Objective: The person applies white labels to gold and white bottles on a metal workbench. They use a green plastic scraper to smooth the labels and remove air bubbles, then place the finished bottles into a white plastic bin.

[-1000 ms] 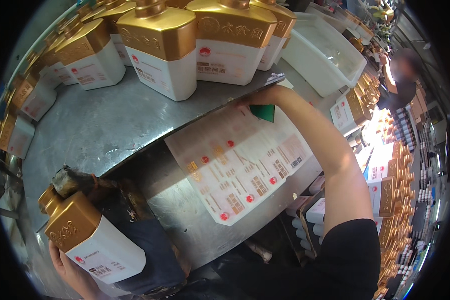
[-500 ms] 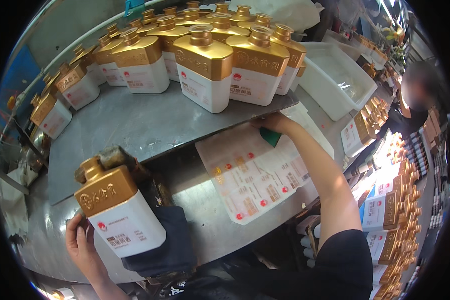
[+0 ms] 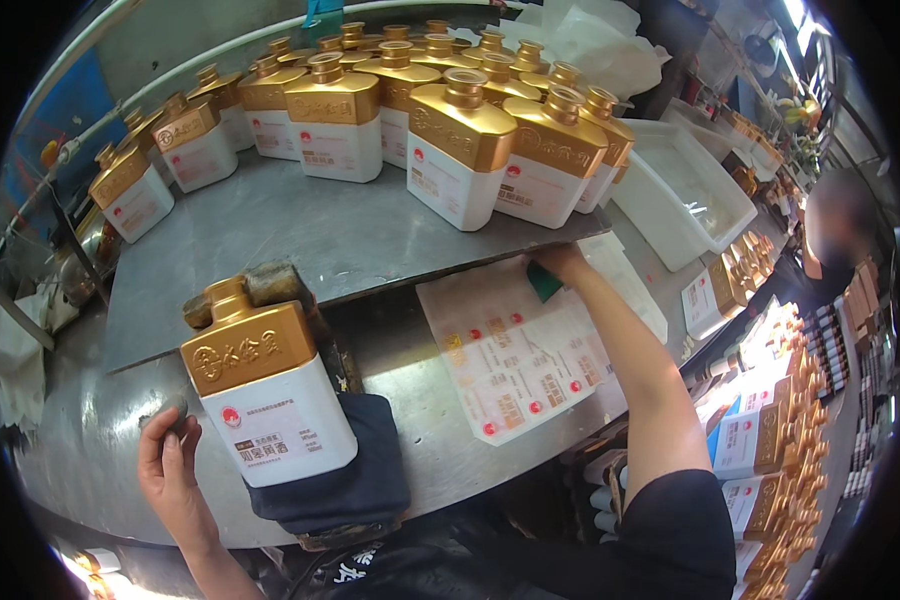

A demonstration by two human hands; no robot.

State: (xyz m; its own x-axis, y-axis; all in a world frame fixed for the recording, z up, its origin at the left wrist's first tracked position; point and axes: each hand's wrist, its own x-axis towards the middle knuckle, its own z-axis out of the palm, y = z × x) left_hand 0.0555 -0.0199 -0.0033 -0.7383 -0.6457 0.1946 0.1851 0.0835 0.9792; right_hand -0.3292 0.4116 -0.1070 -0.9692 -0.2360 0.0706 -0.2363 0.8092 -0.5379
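A white bottle with an embossed gold shoulder and neck (image 3: pixel 270 400) lies tilted on a dark cloth pad (image 3: pixel 375 470), its neck against a brown padded rest (image 3: pixel 273 284). Just left of it is my left hand (image 3: pixel 175 470), pinching a small dark, rounded piece (image 3: pixel 177 407) between thumb and fingers. My right hand (image 3: pixel 562 264) reaches out to the far part of a translucent printed sheet (image 3: pixel 515 385) with red emblems and brown lettering. In those fingers is a green, flat scraper-like piece (image 3: pixel 543 284), low over the sheet; contact cannot be made out.
Several matching bottles (image 3: pixel 460 165) stand on a raised metal shelf (image 3: pixel 260 235) behind. A white plastic tub (image 3: pixel 680 190) sits at the back right. Further bottles (image 3: pixel 760 430) line the right side, where another person (image 3: pixel 820 240) is present. The metal worktop (image 3: pixel 430 440) curves toward me.
The view has shifted slightly, so the bottles appear further right. The small dark piece in my left hand now shows, and that hand is a little apart from the bottle. My right hand still holds the green piece.
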